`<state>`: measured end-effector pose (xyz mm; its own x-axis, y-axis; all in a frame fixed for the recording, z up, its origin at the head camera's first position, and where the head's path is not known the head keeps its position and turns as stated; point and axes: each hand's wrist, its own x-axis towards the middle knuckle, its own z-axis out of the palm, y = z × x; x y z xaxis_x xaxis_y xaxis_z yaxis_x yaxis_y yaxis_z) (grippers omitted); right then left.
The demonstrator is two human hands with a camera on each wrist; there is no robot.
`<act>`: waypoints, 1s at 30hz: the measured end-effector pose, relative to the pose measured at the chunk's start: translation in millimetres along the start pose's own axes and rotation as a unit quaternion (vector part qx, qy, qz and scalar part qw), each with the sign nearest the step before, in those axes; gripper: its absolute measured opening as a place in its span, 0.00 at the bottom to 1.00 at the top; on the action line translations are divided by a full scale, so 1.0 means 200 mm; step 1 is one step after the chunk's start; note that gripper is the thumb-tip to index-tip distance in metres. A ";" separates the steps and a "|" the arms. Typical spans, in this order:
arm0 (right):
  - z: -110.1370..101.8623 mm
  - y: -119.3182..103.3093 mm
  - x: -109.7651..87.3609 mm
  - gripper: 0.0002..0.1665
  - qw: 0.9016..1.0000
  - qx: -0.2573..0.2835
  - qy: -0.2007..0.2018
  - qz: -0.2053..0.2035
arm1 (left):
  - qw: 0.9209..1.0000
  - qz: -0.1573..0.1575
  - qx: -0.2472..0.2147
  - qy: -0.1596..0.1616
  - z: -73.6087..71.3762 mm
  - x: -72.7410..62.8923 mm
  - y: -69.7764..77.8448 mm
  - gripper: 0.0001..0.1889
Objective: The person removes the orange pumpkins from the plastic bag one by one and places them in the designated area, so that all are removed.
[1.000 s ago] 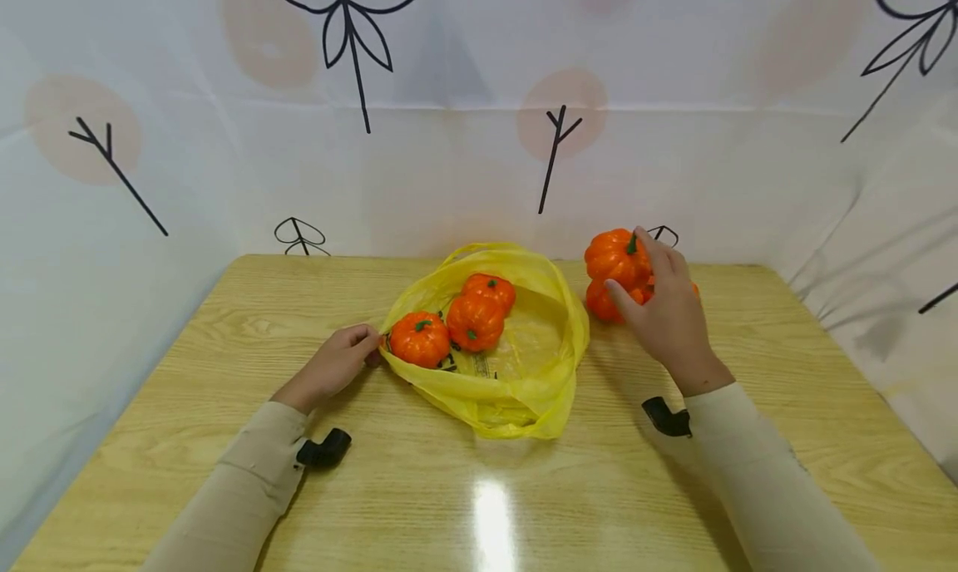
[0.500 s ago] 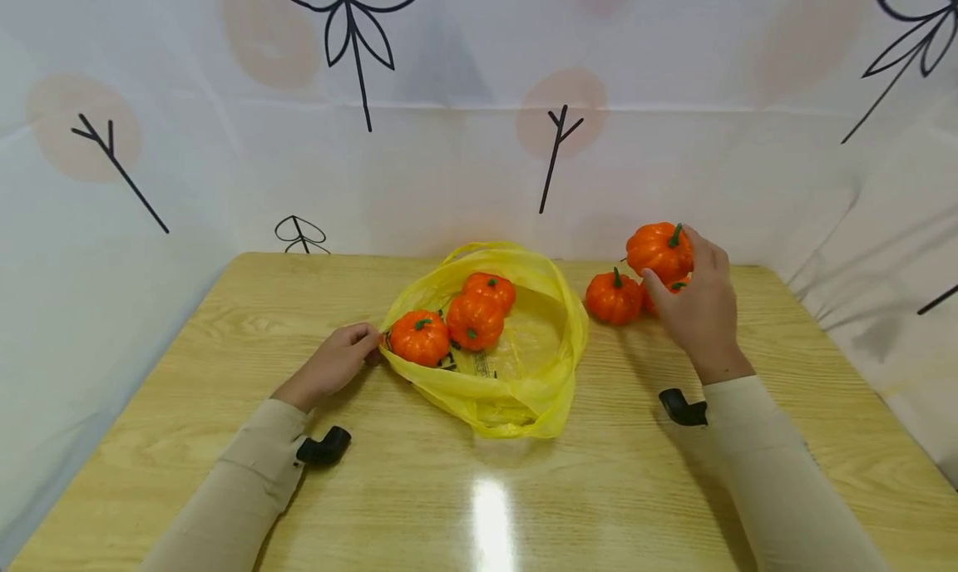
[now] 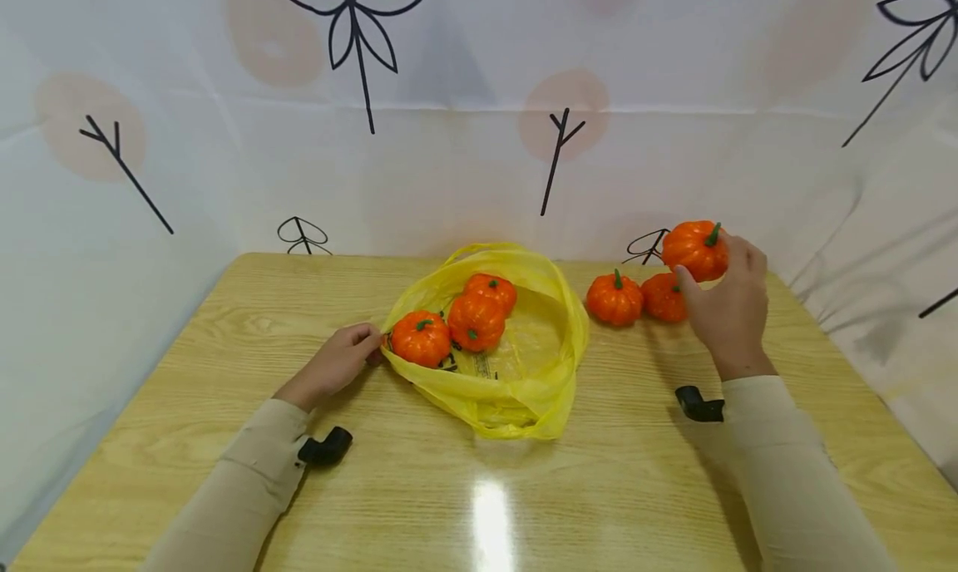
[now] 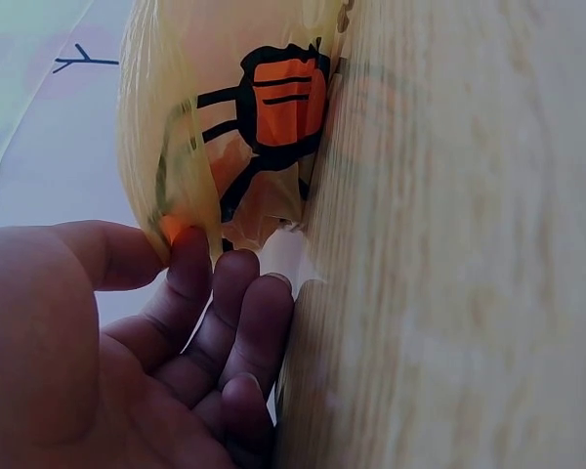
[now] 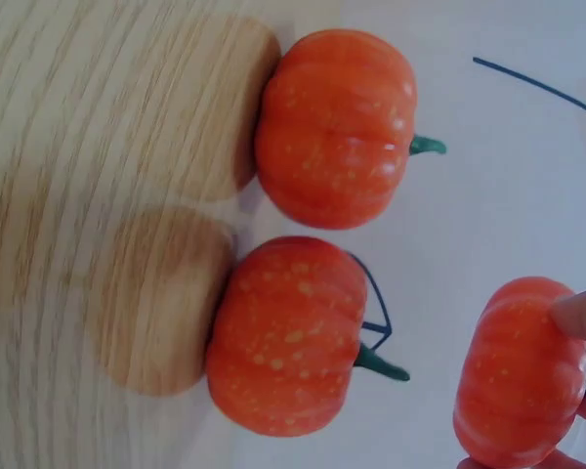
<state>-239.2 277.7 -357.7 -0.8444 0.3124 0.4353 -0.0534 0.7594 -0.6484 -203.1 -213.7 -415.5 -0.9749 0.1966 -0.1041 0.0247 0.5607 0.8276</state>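
My right hand point(image 3: 729, 310) grips a small orange pumpkin point(image 3: 694, 249) with a green stem, held up above the table at the back right. Below and left of it, two more pumpkins stand side by side on the table: one pumpkin point(image 3: 614, 299) nearer the bag, the other pumpkin point(image 3: 664, 298) beside it. In the right wrist view the held pumpkin point(image 5: 518, 376) is apart from both. At the middle lies an open yellow plastic bag point(image 3: 539, 339) with three pumpkins inside. My left hand point(image 3: 333, 364) pinches the bag's left rim between thumb and index finger point(image 4: 186, 264).
The wooden table point(image 3: 404, 489) reaches back to a white cloth backdrop point(image 3: 449, 165) with drawn leaves and twigs. A black bracket point(image 3: 325, 447) is on the left sleeve, another black bracket point(image 3: 699, 404) on the right.
My right hand has carried its pumpkin to the right, away from the bag and past the two standing pumpkins, which are now uncovered. The left hand and the bag stay put.
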 end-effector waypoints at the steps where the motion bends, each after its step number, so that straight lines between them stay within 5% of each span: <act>1: 0.00 0.01 0.01 0.42 1.000 0.000 0.000 0.007 | 1.000 0.001 0.001 0.000 0.00 0.00 0.00 0.18; 15: -0.04 0.20 0.06 0.42 0.996 -0.018 0.003 0.084 | 1.000 0.004 0.004 -0.005 0.00 0.01 -0.01 0.18; 30: -0.06 0.35 0.07 0.43 0.988 -0.031 -0.077 0.128 | 1.000 0.006 0.010 -0.008 0.00 0.02 -0.01 0.18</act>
<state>-249.5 342.0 -389.4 -0.8972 0.4119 0.1591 0.2010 0.7019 -0.6834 -207.3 -214.3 -417.6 -0.9709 0.2157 -0.1039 0.0401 0.5747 0.8174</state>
